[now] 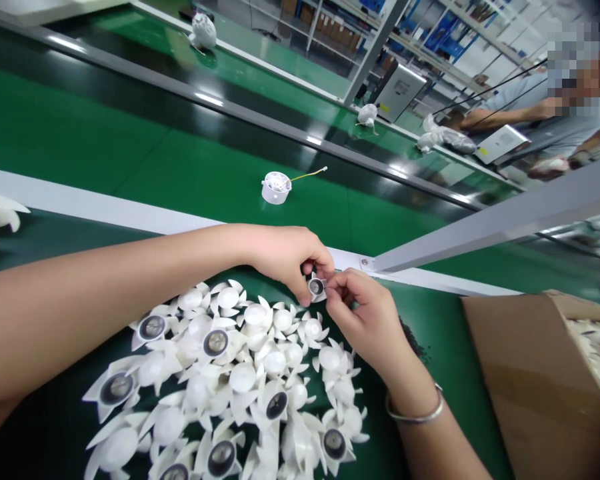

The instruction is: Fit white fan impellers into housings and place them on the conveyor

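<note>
My left hand (300, 260) is closed on a small white fan impeller (317, 288), its dark-ringed hub turned up toward me. At the impeller's right side, my right hand (363, 310) is closed too, fingertips pinched together against it; whether they hold a tiny part is hidden. Below both hands spreads a pile of loose white fan impellers (243, 378), some with the dark hub ring showing, others with the smooth dome up. A scatter of small black pieces (414, 339) lies beside my right wrist, partly covered by it.
A white round fan housing (276, 189) with a yellow wire stands on the green conveyor (180, 167). A cardboard box (510, 373) of white parts is at right. A slanted metal post (480, 213) rises nearby. Bagged items (203, 31) lie beyond; a person (520, 110) works at far right.
</note>
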`<state>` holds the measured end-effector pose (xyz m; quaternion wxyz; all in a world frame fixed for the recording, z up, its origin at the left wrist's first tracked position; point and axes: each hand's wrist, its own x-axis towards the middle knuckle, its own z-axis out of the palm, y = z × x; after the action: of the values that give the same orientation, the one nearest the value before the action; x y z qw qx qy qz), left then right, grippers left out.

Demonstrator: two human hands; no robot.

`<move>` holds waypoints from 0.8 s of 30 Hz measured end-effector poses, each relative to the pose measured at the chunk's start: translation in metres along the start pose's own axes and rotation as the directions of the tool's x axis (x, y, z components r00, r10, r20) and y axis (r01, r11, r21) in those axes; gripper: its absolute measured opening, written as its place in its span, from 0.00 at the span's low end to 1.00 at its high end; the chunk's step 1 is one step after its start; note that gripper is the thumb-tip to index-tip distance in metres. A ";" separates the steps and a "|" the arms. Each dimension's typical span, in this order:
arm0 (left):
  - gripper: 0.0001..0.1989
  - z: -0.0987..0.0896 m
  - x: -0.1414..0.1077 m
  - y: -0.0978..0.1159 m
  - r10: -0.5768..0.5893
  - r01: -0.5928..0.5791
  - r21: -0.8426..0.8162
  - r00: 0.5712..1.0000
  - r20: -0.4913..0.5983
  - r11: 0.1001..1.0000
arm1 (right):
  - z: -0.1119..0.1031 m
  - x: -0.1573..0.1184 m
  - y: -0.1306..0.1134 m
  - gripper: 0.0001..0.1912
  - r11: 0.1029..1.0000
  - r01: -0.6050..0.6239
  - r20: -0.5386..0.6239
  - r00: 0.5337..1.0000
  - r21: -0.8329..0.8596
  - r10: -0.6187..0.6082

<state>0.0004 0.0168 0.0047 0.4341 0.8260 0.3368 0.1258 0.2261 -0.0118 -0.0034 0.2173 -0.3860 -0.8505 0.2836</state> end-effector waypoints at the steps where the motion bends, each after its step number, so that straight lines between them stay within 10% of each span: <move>1: 0.18 0.001 0.001 0.000 0.001 -0.001 -0.001 1.000 -0.007 1.000 | 0.001 0.001 0.000 0.04 0.998 0.036 -0.010 0.999 -0.053 -0.037; 24: 0.23 0.007 0.005 0.000 -0.037 0.035 -0.041 0.998 -0.048 0.999 | -0.002 -0.003 -0.025 0.10 0.567 0.480 0.224 0.858 -0.669 -0.462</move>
<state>0.0074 0.0154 0.0001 0.4444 0.8076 0.3596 0.1446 0.2157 -0.0271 0.0137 0.1102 -0.1949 -0.9664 -0.1266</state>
